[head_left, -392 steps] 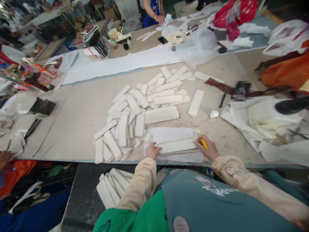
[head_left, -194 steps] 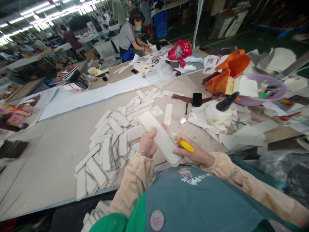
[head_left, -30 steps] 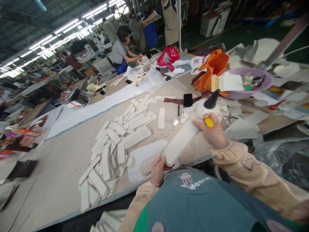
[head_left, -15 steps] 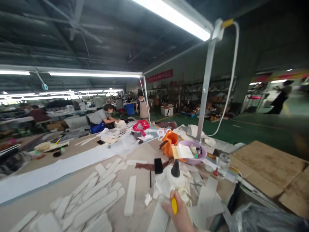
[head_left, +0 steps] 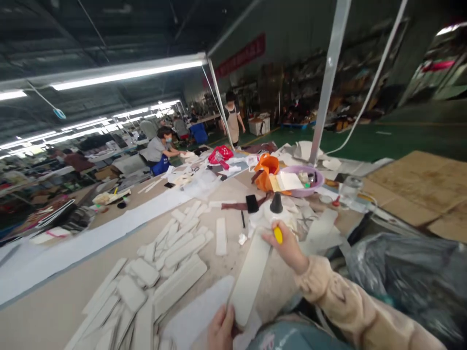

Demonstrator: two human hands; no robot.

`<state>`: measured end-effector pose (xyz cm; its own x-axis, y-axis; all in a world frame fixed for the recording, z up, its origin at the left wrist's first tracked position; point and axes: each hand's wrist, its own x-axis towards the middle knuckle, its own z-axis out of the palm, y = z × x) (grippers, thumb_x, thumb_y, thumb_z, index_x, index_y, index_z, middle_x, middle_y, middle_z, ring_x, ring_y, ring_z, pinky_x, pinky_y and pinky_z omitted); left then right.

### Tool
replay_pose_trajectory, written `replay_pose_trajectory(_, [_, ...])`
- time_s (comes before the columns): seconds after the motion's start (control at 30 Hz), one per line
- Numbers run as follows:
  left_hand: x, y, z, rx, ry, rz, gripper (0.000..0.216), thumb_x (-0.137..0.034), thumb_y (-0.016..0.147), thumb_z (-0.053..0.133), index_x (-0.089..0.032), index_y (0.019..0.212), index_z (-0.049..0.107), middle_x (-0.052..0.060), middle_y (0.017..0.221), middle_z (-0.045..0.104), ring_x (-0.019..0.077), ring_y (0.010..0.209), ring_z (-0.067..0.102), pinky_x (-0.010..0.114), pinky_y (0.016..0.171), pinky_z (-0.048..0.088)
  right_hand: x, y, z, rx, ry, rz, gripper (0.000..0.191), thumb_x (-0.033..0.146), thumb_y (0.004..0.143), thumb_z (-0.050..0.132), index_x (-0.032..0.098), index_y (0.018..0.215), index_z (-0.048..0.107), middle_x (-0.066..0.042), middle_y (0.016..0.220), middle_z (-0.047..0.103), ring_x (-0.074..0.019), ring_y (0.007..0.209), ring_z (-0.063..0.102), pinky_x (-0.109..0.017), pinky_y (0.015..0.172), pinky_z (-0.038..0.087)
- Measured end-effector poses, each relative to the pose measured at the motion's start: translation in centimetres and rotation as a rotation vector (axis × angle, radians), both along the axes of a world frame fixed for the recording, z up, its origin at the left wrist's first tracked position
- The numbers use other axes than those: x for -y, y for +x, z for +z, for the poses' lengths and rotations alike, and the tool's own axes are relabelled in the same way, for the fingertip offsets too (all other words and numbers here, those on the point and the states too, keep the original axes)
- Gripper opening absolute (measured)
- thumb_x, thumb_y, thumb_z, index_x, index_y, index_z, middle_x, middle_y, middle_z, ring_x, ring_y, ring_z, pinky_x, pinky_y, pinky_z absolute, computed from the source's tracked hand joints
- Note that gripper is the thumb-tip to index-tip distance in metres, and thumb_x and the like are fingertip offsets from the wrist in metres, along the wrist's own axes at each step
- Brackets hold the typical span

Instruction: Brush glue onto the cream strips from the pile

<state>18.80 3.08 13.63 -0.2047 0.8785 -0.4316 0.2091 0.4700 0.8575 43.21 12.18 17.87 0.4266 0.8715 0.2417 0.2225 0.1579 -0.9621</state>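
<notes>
A long beige table [head_left: 73, 291] runs through a big workshop with a green floor [head_left: 365, 141], tube lamps [head_left: 127, 74] overhead and a metal post [head_left: 328, 82] rising from the far edge. A loose pile of white strips [head_left: 160, 272] covers the middle of the table. Past it are a black phone [head_left: 251, 203], a black-capped bottle [head_left: 276, 204], an orange bag [head_left: 266, 170] and a purple basin [head_left: 302, 175]. A person in grey [head_left: 158, 148] bends over the next table, and another in an apron [head_left: 231, 119] stands behind.

The strip in hand [head_left: 250, 279] is long, flat and off-white with rounded ends. It is held lifted and slanted over a white sheet [head_left: 199, 316] at the near edge of the table. The left hand [head_left: 221, 330] grips its near end, fingers closed on it. The right hand [head_left: 288, 248] sits at its far end, closed around a yellow tool [head_left: 278, 235].

Half a second ago the view pointed up at the roof and showed only the right hand. Now it has dropped, so the left hand and the whole strip are in sight again. Thirteen seconds ago the strip lay flat on the sheet.
</notes>
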Motion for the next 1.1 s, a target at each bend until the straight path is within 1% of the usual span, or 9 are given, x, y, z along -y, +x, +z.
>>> replay_pose_trajectory(0.07, [0.7, -0.1, -0.4, 0.151, -0.004, -0.005, 0.052, -0.063, 0.058, 0.068, -0.015, 0.075, 0.068, 0.003, 0.069, 0.063, 0.0195, 0.068, 0.059, 0.027, 0.056, 0.047, -0.1, 0.1, 0.3, -0.022, -0.011, 0.021, 0.033, 0.040, 0.064, 0.069, 0.025, 0.076, 0.042, 0.006, 0.062, 0.038, -0.0136, 0.055, 0.037, -0.025, 0.051, 0.033])
replay_pose_trajectory(0.13, [0.9, 0.2, -0.4, 0.287, 0.001, 0.031, 0.054, -0.062, 0.053, 0.071, -0.013, 0.073, 0.067, 0.002, 0.063, 0.060, 0.0165, 0.061, 0.056, 0.026, 0.052, 0.044, 0.0, 0.1, 0.1, -0.029, -0.015, 0.030, 0.033, 0.041, 0.066, 0.067, 0.025, 0.078, 0.042, 0.006, 0.063, 0.037, -0.0134, 0.056, 0.037, -0.025, 0.052, 0.032])
replay_pose_trajectory(0.23, [1.0, 0.5, 0.0, 0.332, 0.011, 0.062, 0.050, -0.059, 0.055, 0.072, -0.012, 0.072, 0.065, 0.001, 0.062, 0.057, 0.0137, 0.058, 0.053, 0.024, 0.050, 0.042, 0.2, 0.3, -0.5, -0.013, -0.017, 0.023, 0.033, 0.041, 0.067, 0.068, 0.024, 0.078, 0.041, 0.006, 0.063, 0.037, -0.0131, 0.056, 0.037, -0.025, 0.053, 0.032])
replay_pose_trajectory(0.43, [1.5, 0.2, -0.1, 0.320, 0.083, -0.085, 0.040, -0.052, 0.065, 0.069, -0.013, 0.069, 0.062, 0.001, 0.060, 0.056, 0.0136, 0.061, 0.052, 0.023, 0.054, 0.043, 0.1, 0.9, -0.9, -0.098, 0.024, 0.038, 0.034, 0.035, 0.065, 0.071, 0.024, 0.079, 0.042, 0.007, 0.067, 0.038, -0.0112, 0.057, 0.037, -0.023, 0.053, 0.032])
replay_pose_trajectory(0.57, [1.8, 0.5, -0.2, 0.370, 0.089, -0.031, 0.043, -0.053, 0.065, 0.069, -0.011, 0.074, 0.064, 0.002, 0.062, 0.058, 0.0128, 0.059, 0.052, 0.023, 0.053, 0.042, -0.2, 1.1, -1.2, -0.210, 0.024, 0.070, 0.039, 0.035, 0.060, 0.074, 0.024, 0.079, 0.043, 0.007, 0.067, 0.041, -0.0098, 0.057, 0.039, -0.022, 0.052, 0.032])
replay_pose_trajectory(0.77, [1.7, 1.5, 0.9, 0.548, 0.016, 0.037, 0.043, -0.050, 0.065, 0.069, -0.010, 0.080, 0.063, 0.003, 0.064, 0.061, 0.0115, 0.055, 0.054, 0.023, 0.052, 0.047, -0.6, 1.7, -2.0, -0.378, -0.025, 0.169, 0.043, 0.039, 0.060, 0.075, 0.027, 0.082, 0.041, 0.010, 0.057, 0.044, -0.0108, 0.048, 0.041, -0.023, 0.047, 0.033])
replay_pose_trajectory(0.93, [2.0, 1.2, 1.0, 0.676, -0.111, 0.050, 0.046, -0.047, 0.066, 0.069, -0.010, 0.091, 0.064, 0.008, 0.071, 0.067, 0.0165, 0.059, 0.061, 0.029, 0.054, 0.051, -0.6, 2.1, -2.3, -0.285, -0.070, 0.138, 0.044, 0.042, 0.058, 0.077, 0.027, 0.082, 0.043, 0.007, 0.060, 0.050, -0.0124, 0.048, 0.043, -0.025, 0.046, 0.033])
replay_pose_trajectory(1.03, [3.0, 1.1, 0.8, 0.666, -0.107, 0.054, 0.046, -0.050, 0.065, 0.069, -0.011, 0.091, 0.064, 0.009, 0.074, 0.068, 0.0191, 0.062, 0.063, 0.030, 0.055, 0.051, -0.5, 2.1, -1.7, -0.174, -0.054, 0.106, 0.038, 0.041, 0.060, 0.076, 0.027, 0.080, 0.046, 0.004, 0.062, 0.050, -0.0142, 0.052, 0.044, -0.028, 0.049, 0.035])
replay_pose_trajectory(1.1, [3.2, 2.2, 0.6, 0.586, -0.079, 0.074, 0.046, -0.054, 0.067, 0.066, -0.014, 0.091, 0.066, 0.009, 0.078, 0.069, 0.0216, 0.064, 0.064, 0.031, 0.053, 0.049, -0.1, 2.1, -0.7, -0.122, -0.016, 0.110, 0.033, 0.039, 0.062, 0.074, 0.027, 0.077, 0.047, 0.003, 0.062, 0.049, -0.0159, 0.052, 0.043, -0.031, 0.049, 0.034])
